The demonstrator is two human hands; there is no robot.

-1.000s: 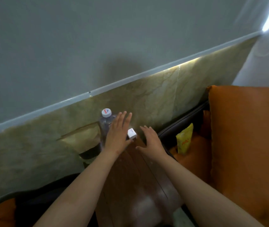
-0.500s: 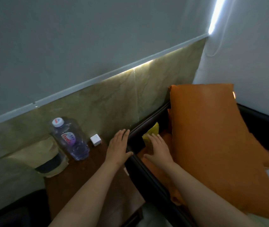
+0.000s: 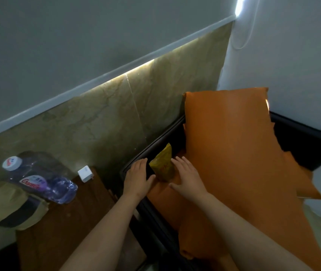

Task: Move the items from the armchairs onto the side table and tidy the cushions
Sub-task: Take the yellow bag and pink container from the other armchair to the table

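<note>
A yellow snack packet [image 3: 163, 165] stands on the orange seat of the armchair, against its dark left arm [image 3: 153, 145]. My left hand [image 3: 138, 178] lies flat over that arm, just left of the packet, fingers apart. My right hand [image 3: 187, 177] is open just right of the packet, close to it or touching it. A big orange cushion [image 3: 233, 153] leans on the chair's back. On the brown side table [image 3: 65, 223] stand a water bottle [image 3: 40, 178] and a small white cube charger [image 3: 85, 173].
A tan pouch with a black band [image 3: 13, 210] lies at the table's left end. The marble wall panel [image 3: 105, 118] runs right behind the table and chair. A white curtain [image 3: 292, 55] hangs behind the armchair at the right.
The view has swung right from the side table to the armchair. Both hands left the bottle and charger and moved right, now flanking the yellow packet.
</note>
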